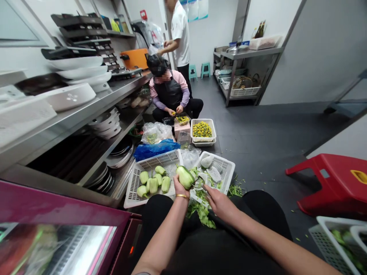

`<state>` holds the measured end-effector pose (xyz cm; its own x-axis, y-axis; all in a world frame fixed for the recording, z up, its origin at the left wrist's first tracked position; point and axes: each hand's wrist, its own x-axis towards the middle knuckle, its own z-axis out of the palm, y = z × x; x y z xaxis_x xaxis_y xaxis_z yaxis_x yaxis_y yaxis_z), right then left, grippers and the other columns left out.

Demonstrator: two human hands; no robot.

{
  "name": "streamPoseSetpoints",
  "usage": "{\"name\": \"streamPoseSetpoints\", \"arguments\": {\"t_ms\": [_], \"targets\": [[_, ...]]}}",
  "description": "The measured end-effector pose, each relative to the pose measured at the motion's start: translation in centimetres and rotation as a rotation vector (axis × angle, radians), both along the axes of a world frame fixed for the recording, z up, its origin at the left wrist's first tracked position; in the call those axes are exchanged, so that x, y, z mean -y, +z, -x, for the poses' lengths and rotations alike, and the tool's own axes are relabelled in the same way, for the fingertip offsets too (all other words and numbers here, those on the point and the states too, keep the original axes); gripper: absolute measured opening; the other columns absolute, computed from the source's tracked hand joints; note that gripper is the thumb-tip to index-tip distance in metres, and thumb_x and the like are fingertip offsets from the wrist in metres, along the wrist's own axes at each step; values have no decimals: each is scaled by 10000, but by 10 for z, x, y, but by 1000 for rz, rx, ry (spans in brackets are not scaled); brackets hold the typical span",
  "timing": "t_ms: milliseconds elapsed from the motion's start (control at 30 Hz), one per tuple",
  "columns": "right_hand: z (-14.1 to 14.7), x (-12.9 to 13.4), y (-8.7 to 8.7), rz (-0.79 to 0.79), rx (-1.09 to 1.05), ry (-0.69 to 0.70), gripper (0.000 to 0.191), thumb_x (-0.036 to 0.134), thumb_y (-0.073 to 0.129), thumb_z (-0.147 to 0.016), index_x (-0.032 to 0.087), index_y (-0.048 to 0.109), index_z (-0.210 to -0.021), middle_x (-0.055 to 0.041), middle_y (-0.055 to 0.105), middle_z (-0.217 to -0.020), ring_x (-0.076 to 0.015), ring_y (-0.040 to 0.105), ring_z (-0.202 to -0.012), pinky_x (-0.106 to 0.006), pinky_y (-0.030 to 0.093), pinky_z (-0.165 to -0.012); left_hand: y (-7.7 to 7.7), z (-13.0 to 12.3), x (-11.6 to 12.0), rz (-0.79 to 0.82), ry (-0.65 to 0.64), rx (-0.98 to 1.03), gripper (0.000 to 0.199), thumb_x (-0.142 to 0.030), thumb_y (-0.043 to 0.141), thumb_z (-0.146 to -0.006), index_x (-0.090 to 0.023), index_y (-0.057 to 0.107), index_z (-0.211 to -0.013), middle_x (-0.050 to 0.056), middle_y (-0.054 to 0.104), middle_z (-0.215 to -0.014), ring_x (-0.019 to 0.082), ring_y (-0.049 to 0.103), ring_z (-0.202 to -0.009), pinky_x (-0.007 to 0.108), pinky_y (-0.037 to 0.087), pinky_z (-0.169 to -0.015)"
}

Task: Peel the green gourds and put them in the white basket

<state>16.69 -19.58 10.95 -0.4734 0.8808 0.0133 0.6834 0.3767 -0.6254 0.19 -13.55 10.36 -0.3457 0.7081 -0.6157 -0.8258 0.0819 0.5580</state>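
Note:
My left hand (181, 188) is wrapped round a plump, partly peeled green vegetable (185, 177), pale where bare and darker at its lower right end. A peeler (202, 185) is gripped in my right hand (220, 203), its head close to that end; whether it touches the skin I cannot tell. Several peeled pale green vegetables (153, 185) lie in a white slotted basket (130, 191) at the left. Under my hands, green peelings (202, 214) hang over a second white basket (230, 168), which also holds white foam nets (214, 172).
Ahead, a seated person (172, 89) handles yellow flowers behind a basket of yellow-green blossoms (202, 130); another person (181, 36) stands behind. Steel shelving (114, 99) with dishes runs along the left. A red stool (338, 179) and a vegetable basket (327, 236) are at right.

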Motion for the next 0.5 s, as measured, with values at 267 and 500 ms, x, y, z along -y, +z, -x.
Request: {"name": "streamPoseSetpoints", "arguments": {"t_ms": [267,500], "targets": [[-19,26,-32,175,110,22,430,201,414,-845,178,515,-1263,-123,676,-1067,-240,637,-969,-349,489,-845,1,13,-3,-46,-62,79,327,-473,509,-671,-185,603,-793,43,610,-655,222,614,-612,363,491,-579],[-23,-24,26,120,-13,-32,401,239,405,-866,154,528,-1238,-131,636,-1171,-255,584,-1087,-384,446,-911,-16,17,10,-218,-341,66,450,-490,637,-625,-134,624,-900,118,658,-794,292,643,-773,392,513,-592]]}}
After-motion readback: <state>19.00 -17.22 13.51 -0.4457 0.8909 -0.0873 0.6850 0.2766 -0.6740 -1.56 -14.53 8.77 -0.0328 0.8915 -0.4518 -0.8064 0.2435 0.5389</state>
